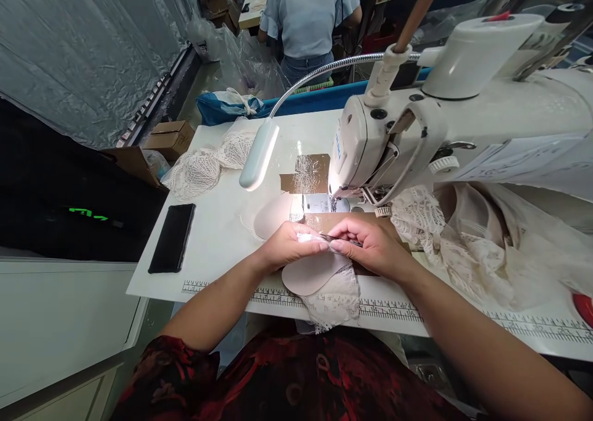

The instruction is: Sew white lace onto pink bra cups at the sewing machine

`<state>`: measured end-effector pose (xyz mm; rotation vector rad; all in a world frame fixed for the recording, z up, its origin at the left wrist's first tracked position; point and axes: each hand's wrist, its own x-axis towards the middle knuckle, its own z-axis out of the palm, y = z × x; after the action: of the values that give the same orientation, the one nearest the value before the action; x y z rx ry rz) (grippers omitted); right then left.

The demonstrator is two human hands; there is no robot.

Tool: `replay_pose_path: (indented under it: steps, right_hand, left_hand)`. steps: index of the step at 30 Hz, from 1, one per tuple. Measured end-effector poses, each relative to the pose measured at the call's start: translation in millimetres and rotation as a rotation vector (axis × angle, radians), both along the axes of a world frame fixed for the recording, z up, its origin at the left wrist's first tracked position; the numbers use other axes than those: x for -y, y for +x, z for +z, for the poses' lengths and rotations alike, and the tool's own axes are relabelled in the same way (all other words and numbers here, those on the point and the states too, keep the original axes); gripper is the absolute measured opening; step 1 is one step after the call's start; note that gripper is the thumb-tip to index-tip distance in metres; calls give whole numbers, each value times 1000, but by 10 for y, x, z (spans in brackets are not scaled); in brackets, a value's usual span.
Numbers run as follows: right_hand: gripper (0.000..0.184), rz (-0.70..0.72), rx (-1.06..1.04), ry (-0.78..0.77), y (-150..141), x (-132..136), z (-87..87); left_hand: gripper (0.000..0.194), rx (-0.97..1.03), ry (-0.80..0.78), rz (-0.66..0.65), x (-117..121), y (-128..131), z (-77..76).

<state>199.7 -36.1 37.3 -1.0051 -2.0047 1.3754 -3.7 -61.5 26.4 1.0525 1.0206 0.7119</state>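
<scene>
My left hand (290,246) and my right hand (370,243) meet just in front of the needle area of a white sewing machine (445,131). Both pinch a beige padded cup with white lace (324,282), which hangs over the table's front edge. My left fingers are pressed on the lace edge. In my right fingers there is also a thin metal tool, too small to name. A second beige cup (271,216) lies left of the needle under the lamp.
A gooseneck lamp (259,155) shines on the white table (217,236). A black phone (172,237) lies at the left. Lace pieces (204,165) are piled at the back left and more lace fabric (467,248) at the right. A person in a blue shirt (308,20) stands behind.
</scene>
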Motion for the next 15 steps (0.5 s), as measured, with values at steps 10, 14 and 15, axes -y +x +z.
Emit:
replay_pose_path:
  steps: [10, 14, 15]
  right_hand:
    - [18, 9, 61, -78, -146, 31, -1]
    - [19, -35, 14, -76, -156, 25, -37]
    - [20, -58, -15, -84, -137, 21, -57]
  left_hand:
    - [28, -31, -12, -83, 10, 26, 49]
    - [28, -39, -21, -74, -7, 48, 42]
    - [30, -39, -24, -82, -5, 36, 49]
